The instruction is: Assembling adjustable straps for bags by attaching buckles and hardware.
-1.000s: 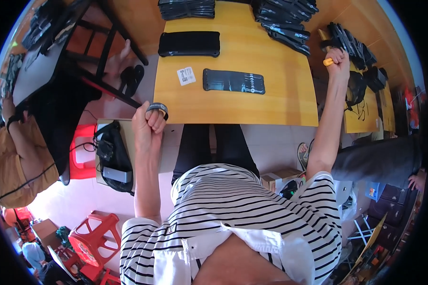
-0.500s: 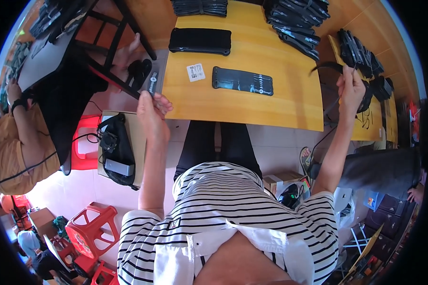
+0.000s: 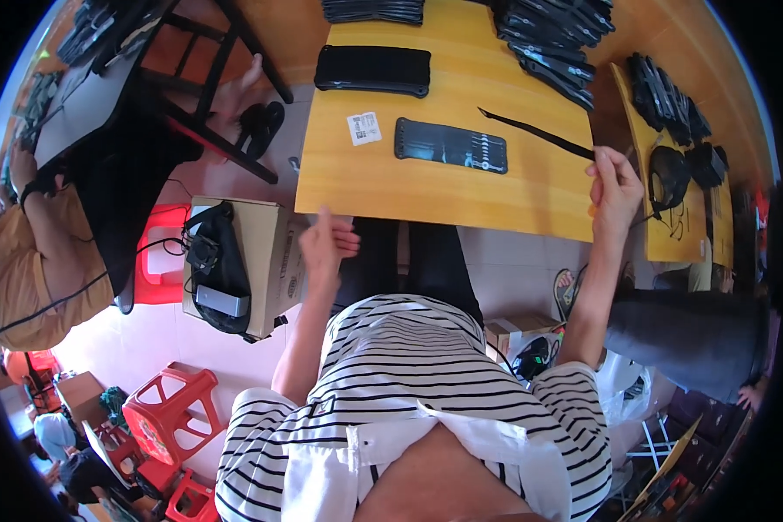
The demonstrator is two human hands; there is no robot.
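From my end of the head camera, the relation I weigh is this: the black strap (image 3: 539,132) runs out from the fingertips of the right hand (image 3: 605,167), leftward and away from the body, its long axis slanting across the far right part of the table (image 3: 461,204). That hand is closed in a pinch, thumb against fingers, on the strap's near end; a small orange piece shows by its lower fingers, and I can't tell what it is. Nor can I tell whether the strap's far tip touches the wood or hangs just above it.

The left hand (image 3: 326,248) is well apart from the strap, short of the table's near edge, its fingers loosely spread, and I see nothing in it. The right is plainly the nearer one.

Left of the right hand, flat on the table, I have a dark panel (image 3: 451,146) with pale markings, lying lengthwise across; the strap's tip is beyond it. Ahead of the left hand are a white label (image 3: 364,128) and, farther out, a black padded piece (image 3: 372,70). Dark bundles (image 3: 552,43) sit beyond the right hand. Left of the left hand, a cardboard box (image 3: 270,261) stands beside a red stool (image 3: 161,270).
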